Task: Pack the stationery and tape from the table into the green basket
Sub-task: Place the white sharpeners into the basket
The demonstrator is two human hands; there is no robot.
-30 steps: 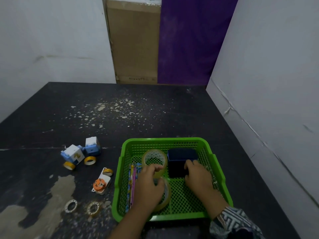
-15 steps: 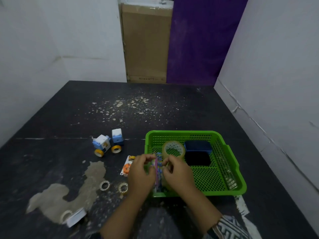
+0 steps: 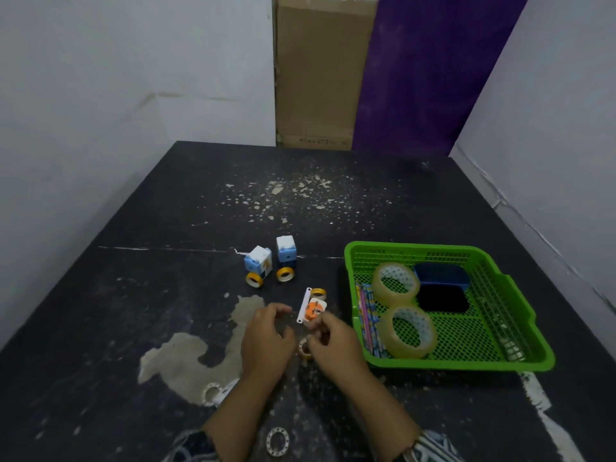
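The green basket point(image 3: 450, 365) stands at the right. It holds two clear tape rolls point(image 3: 395, 283) point(image 3: 412, 331), a bundle of pencils point(image 3: 366, 320), a blue box point(image 3: 441, 276) and a black box point(image 3: 443, 300). Left of the basket lies an orange and white tape dispenser point(image 3: 313, 310). My right hand point(image 3: 333, 345) curls its fingertips at the dispenser's near end; a grip does not show. A small tape roll point(image 3: 305, 350) lies between my hands. My left hand point(image 3: 266, 341) hovers with loosely curled fingers and holds nothing.
Two blue and white dispensers point(image 3: 258, 261) point(image 3: 286, 253) with yellow rolls stand farther back. Another small yellow roll point(image 3: 318, 291) sits beside the orange dispenser. Pale rolls lie near my left forearm point(image 3: 211, 391) and at the front edge point(image 3: 277, 441). Walls border the table.
Both hands have left the basket and moved left over the table to the orange dispenser. The pencils and second tape roll now lie in the basket. The view has pulled back.
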